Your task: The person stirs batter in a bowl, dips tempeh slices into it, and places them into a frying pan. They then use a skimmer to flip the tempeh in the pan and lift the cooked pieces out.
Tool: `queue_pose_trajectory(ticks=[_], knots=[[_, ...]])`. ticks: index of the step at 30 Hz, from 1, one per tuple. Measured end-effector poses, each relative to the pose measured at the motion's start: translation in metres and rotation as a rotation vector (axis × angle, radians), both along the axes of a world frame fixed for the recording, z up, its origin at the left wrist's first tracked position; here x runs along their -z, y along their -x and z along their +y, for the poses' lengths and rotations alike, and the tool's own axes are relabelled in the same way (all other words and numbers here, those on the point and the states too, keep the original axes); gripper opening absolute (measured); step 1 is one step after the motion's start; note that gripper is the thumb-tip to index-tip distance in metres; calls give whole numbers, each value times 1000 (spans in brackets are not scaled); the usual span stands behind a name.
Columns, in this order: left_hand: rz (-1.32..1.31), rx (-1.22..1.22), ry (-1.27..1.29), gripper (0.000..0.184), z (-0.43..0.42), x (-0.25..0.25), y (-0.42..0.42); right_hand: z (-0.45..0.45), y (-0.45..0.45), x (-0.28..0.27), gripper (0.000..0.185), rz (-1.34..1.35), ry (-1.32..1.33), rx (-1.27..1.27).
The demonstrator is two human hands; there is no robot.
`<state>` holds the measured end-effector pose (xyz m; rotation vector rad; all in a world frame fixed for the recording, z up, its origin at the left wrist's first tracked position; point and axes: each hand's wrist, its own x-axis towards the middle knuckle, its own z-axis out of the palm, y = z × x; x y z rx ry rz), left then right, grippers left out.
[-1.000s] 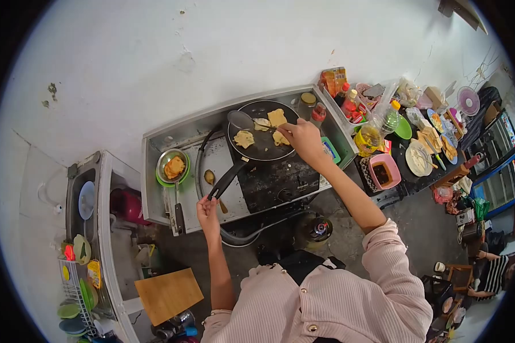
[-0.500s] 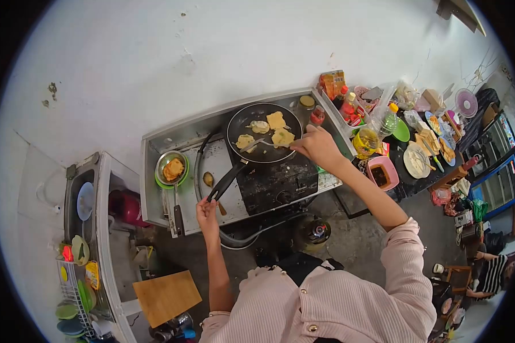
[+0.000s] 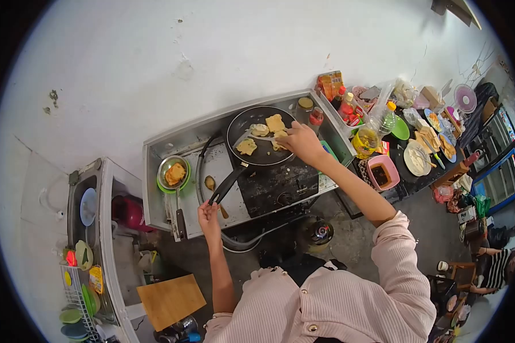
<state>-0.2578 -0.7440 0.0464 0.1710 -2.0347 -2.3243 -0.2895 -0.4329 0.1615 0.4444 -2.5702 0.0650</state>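
My left hand (image 3: 210,219) is closed at the end of the black handle of a frying pan (image 3: 263,155), which sits on a black gas stove (image 3: 277,188). Several pieces of battered, pale yellow food lie in the pan, among them a square piece (image 3: 275,122) and a rounder one (image 3: 246,147). Over the pan's right side, my right hand (image 3: 301,141) grips a slim metal utensil (image 3: 261,138); whether it is a fork or a spoon is unclear. Its tip reaches left among the pieces, and my fingers partly cover one piece near the right rim.
Left of the stove, a strainer (image 3: 167,166) with browned food rests over a green bowl. A spoon (image 3: 210,183) lies on the metal tray. Bottles, a pink bowl (image 3: 383,172) of dark liquid and a plate of batter (image 3: 416,160) crowd the right-hand table. Another person sits far right.
My right hand has moved up and slightly left, carrying the utensil toward the upper pieces in the pan. My left hand stays at the handle. The view has shifted slightly.
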Motion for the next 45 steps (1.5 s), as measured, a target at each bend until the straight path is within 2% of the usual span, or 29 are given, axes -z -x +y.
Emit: queue_pose_trajectory(ticks=[11, 17, 28, 34, 37, 41, 45], knots=[[-4, -3, -9, 31, 0, 3, 1, 37, -49, -26, 17, -94, -76, 33], [11, 1, -11, 32, -1, 9, 2, 50, -66, -35, 15, -77, -32, 169], [-3, -1, 29, 30, 0, 3, 0, 59, -33, -11, 13, -17, 3, 374], [6, -24, 2, 30, 2, 4, 0, 45, -7, -7, 16, 167, 137, 364], [-1, -20, 11, 30, 2, 3, 0, 35, 12, 2, 16, 129, 153, 397], [0, -24, -7, 30, 1, 6, 1, 24, 27, 17, 15, 165, 125, 267], [4, -24, -7, 31, 1, 4, 0, 15, 21, 11, 15, 97, 176, 258]])
